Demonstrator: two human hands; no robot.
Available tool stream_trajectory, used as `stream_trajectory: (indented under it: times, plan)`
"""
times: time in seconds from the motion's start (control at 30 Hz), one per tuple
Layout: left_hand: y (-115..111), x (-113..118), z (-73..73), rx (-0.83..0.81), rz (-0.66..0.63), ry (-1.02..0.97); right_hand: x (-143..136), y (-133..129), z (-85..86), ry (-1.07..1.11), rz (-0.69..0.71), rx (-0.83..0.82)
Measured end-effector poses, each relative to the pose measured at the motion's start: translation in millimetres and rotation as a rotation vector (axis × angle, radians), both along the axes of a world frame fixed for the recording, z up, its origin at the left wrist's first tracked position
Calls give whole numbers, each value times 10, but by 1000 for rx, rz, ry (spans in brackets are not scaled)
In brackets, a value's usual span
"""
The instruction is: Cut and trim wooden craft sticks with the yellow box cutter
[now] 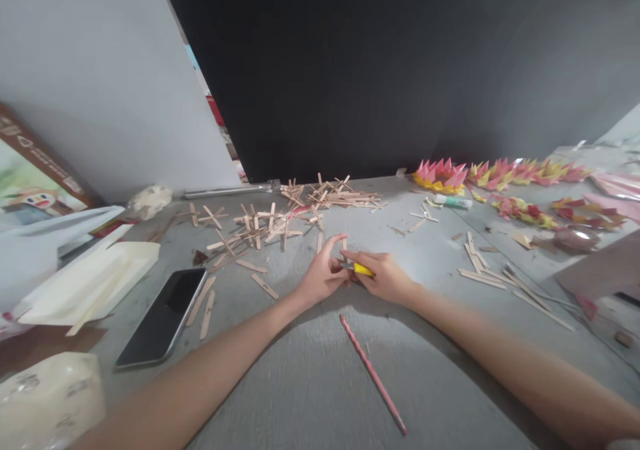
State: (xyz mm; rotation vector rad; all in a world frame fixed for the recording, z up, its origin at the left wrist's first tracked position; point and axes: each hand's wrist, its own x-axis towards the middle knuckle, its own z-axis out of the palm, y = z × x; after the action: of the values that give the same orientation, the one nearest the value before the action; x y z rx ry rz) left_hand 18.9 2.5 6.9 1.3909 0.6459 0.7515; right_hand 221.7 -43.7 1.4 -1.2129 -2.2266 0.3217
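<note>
Near the middle of the grey table (300,370), my left hand (326,271) pinches a small wooden stick (344,244) that stands up between the two hands. My right hand (385,275) is closed around a yellow-handled tool (363,269), whose tip points left toward the fingers of my left hand. The fingertips of both hands are close together, and the tool's tip is partly hidden among them. Just below my hands lies a pink twisted pencil (373,372). Beyond them is a heap of wooden sticks (350,197), with crossed sticks (257,227) to its left.
A phone (163,317) lies at the left beside loose sticks and a cream paper tray (100,283). Pink and yellow paper crowns (440,175) stand at the back right near a glue stick (453,201). More sticks (483,277) lie at the right. A black panel (375,70) rises behind.
</note>
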Motion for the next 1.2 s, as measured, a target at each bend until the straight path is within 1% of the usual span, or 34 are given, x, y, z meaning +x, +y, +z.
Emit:
stream_trajectory:
  times: [0.1, 0.3, 0.4, 0.53, 0.67, 0.97, 1.1, 1.2]
  plan:
    - [4, -14, 13, -10, 19, 23, -7, 12, -47, -57, 7, 49]
    - [-22, -11, 49, 17, 49, 81, -31, -3, -8, -73, -16, 83]
    - [-29, -16, 27, 57, 46, 99, -46, 12, -9, -48, -21, 93]
    - [-24, -26, -23, 123, 36, 150, -50, 46, -51, 9, -44, 118]
    - [-19, -29, -48, 138, 12, 143, -47, 62, -88, 36, -56, 129]
    - [21, -48, -134, 175, -41, 115, -73, 61, -82, -44, -118, 43]
    - [28, -49, -130, 131, -64, 90, -105, 67, -61, -86, -152, -29]
    - [47, -49, -106, 68, -30, 42, -103, 74, -81, -97, -151, -36]
